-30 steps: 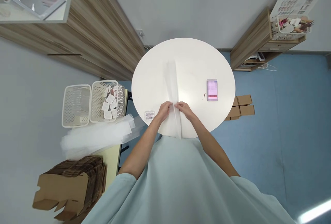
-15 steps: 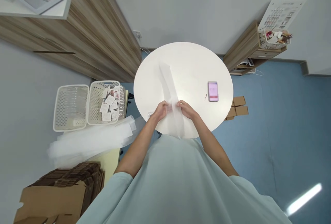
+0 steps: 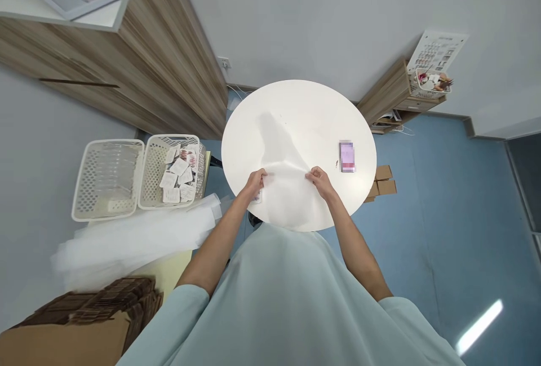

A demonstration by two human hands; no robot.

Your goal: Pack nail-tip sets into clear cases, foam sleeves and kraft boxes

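Thin, seemingly translucent plastic sheet (image 3: 287, 171) on smooth matt white table (image 3: 304, 112)

The pink card (image 3: 347, 156) on the right of the table (image 3: 304, 106) is blurred, so its print cannot be read. A small packet (image 3: 257, 197) lies mostly hidden under the left hand (image 3: 255, 181). The cardboard stack (image 3: 80, 321) at near left is cut off by the picture's edge.
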